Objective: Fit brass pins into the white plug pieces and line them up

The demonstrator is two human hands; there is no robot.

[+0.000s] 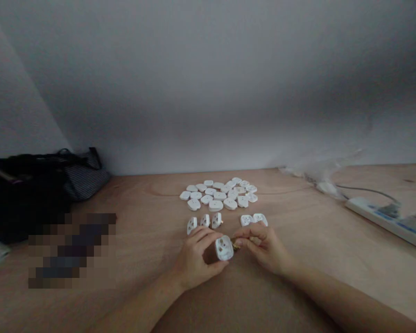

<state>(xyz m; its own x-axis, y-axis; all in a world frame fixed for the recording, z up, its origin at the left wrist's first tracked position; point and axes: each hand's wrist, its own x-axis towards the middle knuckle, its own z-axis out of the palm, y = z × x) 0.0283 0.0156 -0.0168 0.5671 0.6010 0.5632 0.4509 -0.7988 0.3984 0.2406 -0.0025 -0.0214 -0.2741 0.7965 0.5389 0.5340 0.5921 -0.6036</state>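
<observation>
My left hand [196,259] grips a white plug housing [224,249] by its edges, the hollow inner side facing me. Brass-coloured parts show inside the housing. Just right of it, the fingertips of my right hand [268,249] are pinched on a small brass-coloured piece [236,245], too small to make out exactly. Behind my left hand, three white plug housings [204,220] stand on edge in a row. Past my right hand lie two more open white housings [259,219], side by side.
Several white plug housings [215,206] lie grouped farther back on the wooden table [152,240]. A white power strip [384,219] and a clear plastic bag [327,185] are at right. At left are a black bag [24,194] and a blurred-out dark object [76,247].
</observation>
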